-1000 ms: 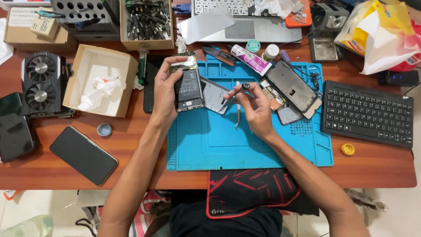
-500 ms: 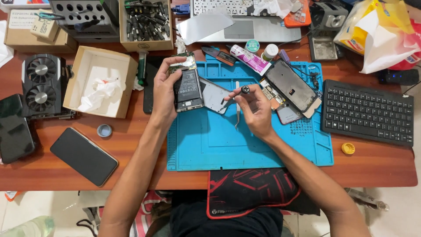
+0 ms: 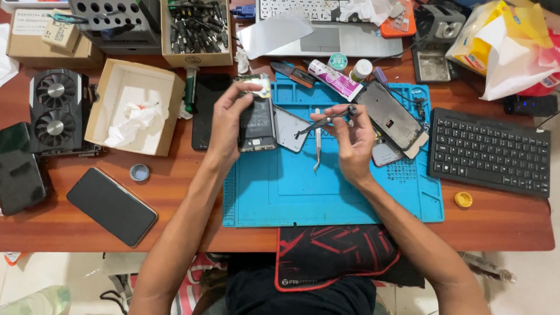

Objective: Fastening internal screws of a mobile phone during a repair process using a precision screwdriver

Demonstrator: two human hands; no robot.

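The left hand (image 3: pixel 230 125) has its grip closed round an opened phone (image 3: pixel 256 119), held upright above the blue mat (image 3: pixel 280 192). Just to its right, the right hand (image 3: pixel 356 146) pinches a thin dark tool (image 3: pixel 326 121), its long axis pointing left toward the phone, with tweezers (image 3: pixel 317 140) hanging below

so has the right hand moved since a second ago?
Yes, slightly. The right hand with its thin dark tool shifted a little toward the far edge of the blue mat, judged against the tweezers lying there.
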